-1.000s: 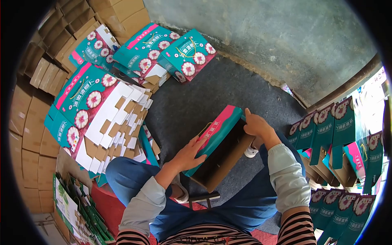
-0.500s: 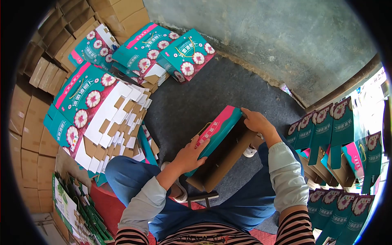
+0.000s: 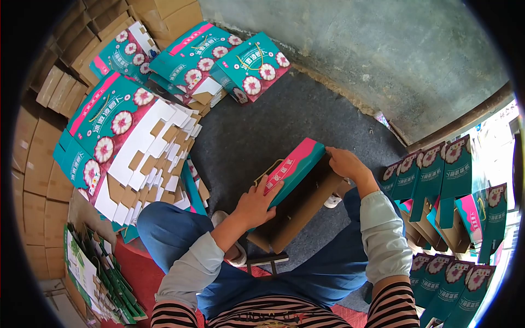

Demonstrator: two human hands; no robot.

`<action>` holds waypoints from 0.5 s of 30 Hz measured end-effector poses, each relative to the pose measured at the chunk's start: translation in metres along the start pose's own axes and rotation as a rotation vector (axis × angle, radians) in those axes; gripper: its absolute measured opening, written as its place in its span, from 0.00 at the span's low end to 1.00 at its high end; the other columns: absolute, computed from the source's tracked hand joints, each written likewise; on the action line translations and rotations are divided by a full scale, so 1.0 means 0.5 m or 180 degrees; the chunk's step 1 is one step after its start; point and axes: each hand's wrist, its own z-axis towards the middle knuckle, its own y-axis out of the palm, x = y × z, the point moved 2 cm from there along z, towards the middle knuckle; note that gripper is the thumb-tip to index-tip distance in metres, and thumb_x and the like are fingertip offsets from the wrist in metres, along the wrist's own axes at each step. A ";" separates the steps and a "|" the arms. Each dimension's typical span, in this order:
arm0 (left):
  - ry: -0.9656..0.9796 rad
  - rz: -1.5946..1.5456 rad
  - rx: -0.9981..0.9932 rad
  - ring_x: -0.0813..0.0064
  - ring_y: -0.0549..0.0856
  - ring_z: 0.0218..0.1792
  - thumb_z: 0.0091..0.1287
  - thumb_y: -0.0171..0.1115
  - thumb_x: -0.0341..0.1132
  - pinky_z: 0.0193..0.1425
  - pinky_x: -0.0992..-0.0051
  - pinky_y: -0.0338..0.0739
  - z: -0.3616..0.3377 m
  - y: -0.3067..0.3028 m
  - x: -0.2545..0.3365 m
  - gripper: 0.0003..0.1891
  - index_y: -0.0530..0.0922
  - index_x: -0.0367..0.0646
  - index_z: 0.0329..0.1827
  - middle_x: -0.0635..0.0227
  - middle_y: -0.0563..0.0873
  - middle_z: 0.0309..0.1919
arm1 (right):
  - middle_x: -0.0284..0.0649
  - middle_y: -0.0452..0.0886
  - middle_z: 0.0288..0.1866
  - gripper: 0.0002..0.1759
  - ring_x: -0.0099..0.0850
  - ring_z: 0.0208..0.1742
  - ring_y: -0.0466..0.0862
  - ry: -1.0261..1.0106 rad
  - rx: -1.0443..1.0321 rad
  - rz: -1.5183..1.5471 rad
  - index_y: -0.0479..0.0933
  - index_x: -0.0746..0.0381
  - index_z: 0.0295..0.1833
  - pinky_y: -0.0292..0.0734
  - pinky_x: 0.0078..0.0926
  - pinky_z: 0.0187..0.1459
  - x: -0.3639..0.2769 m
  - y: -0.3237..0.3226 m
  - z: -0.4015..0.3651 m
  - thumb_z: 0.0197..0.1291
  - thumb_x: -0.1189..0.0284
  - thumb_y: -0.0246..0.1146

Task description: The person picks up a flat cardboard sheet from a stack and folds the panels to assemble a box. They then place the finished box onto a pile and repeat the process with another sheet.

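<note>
A teal and pink cardboard gift box lies tilted between my knees, with its brown inside showing through an open side toward me. A thin gold cord handle stands along its far left edge. My left hand grips the near part of the pink strip, its fingers over the top and the thumb against the teal side. At the far end, my right hand holds the box's corner, the fingers partly hidden behind the cardboard.
Flat printed cartons are stacked at left, with more upright cartons behind. Brown boxes line the left side. Folded teal boxes stand in rows at right. A grey wall bounds the dark floor.
The view has shifted slightly, and the surroundings sit a little differently in it. Both hands keep their hold on the gift box, which has hardly moved.
</note>
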 end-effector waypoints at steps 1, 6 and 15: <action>-0.0008 -0.0011 0.0017 0.45 0.79 0.51 0.57 0.62 0.42 0.49 0.57 0.80 0.002 -0.003 0.001 0.42 0.54 0.61 0.76 0.40 0.58 0.70 | 0.55 0.80 0.54 0.24 0.50 0.57 0.78 -0.0035 0.0060 -0.0024 0.71 0.64 0.63 0.71 0.43 0.59 -0.004 -0.001 0.001 0.59 0.76 0.49; 0.0054 0.0144 0.0064 0.46 0.79 0.49 0.56 0.62 0.41 0.47 0.56 0.81 0.000 -0.004 0.010 0.41 0.57 0.61 0.76 0.39 0.58 0.70 | 0.54 0.80 0.53 0.23 0.49 0.56 0.79 -0.0055 0.0009 -0.0163 0.71 0.66 0.62 0.72 0.44 0.58 -0.012 -0.002 -0.003 0.60 0.75 0.49; 0.0394 0.0854 0.0214 0.41 0.70 0.60 0.52 0.66 0.38 0.50 0.55 0.78 0.017 0.025 0.015 0.43 0.60 0.63 0.74 0.46 0.57 0.71 | 0.51 0.78 0.54 0.25 0.50 0.53 0.81 -0.0136 -0.0300 -0.0921 0.69 0.60 0.63 0.74 0.46 0.56 -0.076 0.020 -0.026 0.63 0.61 0.55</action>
